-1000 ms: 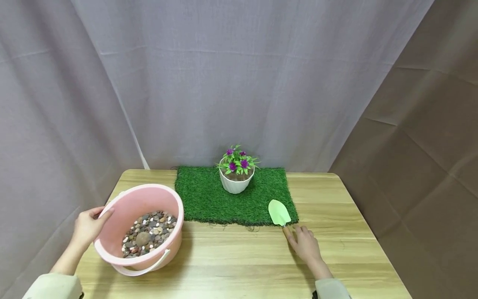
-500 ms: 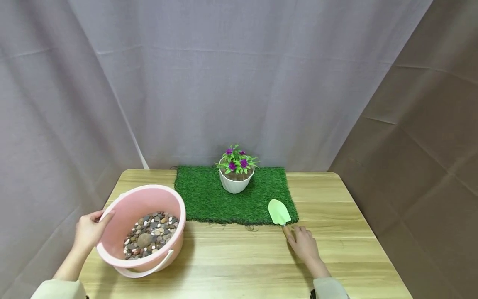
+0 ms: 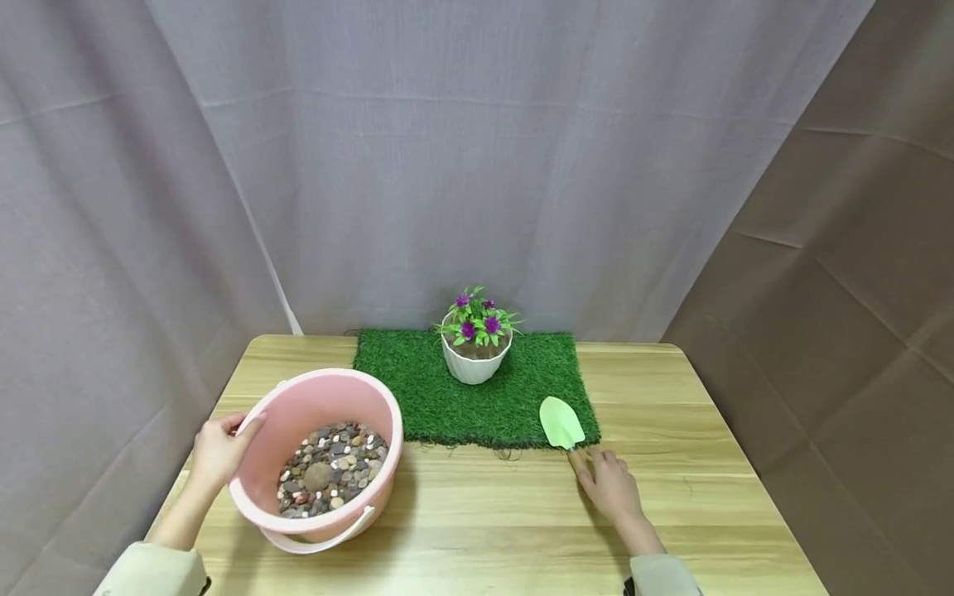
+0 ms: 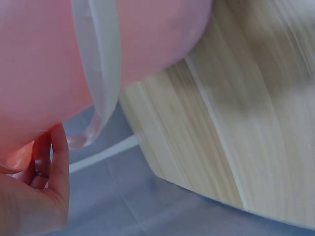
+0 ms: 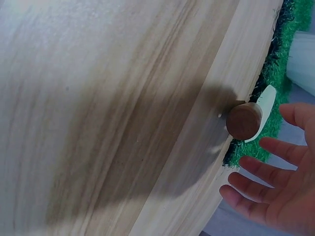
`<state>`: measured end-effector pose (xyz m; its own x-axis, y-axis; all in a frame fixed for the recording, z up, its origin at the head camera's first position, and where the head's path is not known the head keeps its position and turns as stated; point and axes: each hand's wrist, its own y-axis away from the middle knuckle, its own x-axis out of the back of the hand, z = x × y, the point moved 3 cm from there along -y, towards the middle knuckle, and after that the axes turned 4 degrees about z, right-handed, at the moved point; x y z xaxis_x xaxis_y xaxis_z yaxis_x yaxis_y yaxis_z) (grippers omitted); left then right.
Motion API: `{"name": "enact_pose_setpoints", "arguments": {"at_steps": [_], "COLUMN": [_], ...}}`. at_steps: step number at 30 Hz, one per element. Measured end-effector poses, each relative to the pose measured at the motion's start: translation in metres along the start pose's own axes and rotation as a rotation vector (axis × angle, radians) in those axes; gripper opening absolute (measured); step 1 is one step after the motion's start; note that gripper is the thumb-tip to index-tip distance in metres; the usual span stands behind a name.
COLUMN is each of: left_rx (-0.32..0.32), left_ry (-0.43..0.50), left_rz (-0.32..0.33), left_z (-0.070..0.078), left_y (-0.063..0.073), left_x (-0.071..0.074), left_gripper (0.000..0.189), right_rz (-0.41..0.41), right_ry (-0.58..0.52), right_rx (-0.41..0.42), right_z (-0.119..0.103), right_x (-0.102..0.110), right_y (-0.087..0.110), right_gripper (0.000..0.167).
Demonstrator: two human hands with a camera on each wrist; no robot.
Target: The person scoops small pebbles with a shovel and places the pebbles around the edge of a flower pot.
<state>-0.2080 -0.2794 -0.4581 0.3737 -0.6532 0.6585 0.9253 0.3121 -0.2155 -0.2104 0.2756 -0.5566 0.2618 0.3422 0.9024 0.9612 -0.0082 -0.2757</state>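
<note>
A pink bucket [image 3: 324, 406] with a white handle [image 3: 320, 545] and a layer of pebbles [image 3: 346, 463] inside stands at the table's left side. My left hand [image 3: 216, 455] grips its left rim, thumb inside and fingers outside; the left wrist view has the same hand [image 4: 47, 189] at the bucket's edge. A trowel [image 3: 561, 422] with a pale green blade lies partly on a green mat, its wooden handle pointing toward me. My right hand [image 3: 614, 488] is beside that handle; in the right wrist view its fingers [image 5: 268, 172] are spread, with nothing between them.
Artificial grass makes up the green mat [image 3: 484, 414] at the back of the wooden table [image 3: 477, 530]. On it stands a white pot [image 3: 477, 368] with purple flowers [image 3: 477, 319]. Grey curtains [image 3: 477, 165] hang behind, and a brown one [image 3: 835, 331] at the right.
The bucket has shifted to the right with my left hand on its rim. My right hand and the trowel have stayed in place on the table.
</note>
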Motion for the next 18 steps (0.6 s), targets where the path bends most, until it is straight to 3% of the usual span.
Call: {"name": "enact_pose_setpoints", "arguments": {"at_steps": [6, 18], "left_rx": [0.044, 0.030], "left_ry": [0.025, 0.045], "left_rz": [-0.017, -0.057], "left_z": [0.011, 0.033], "left_y": [0.006, 0.006], "left_x": [-0.011, -0.034], "left_gripper": [0.037, 0.037], "right_rz": [-0.074, -0.119], "right_ry": [0.018, 0.029], "right_rx": [-0.034, -0.025], "right_z": [0.003, 0.001], "right_x": [-0.002, -0.002], "right_y": [-0.001, -0.003], "right_gripper": [0.044, 0.044]}}
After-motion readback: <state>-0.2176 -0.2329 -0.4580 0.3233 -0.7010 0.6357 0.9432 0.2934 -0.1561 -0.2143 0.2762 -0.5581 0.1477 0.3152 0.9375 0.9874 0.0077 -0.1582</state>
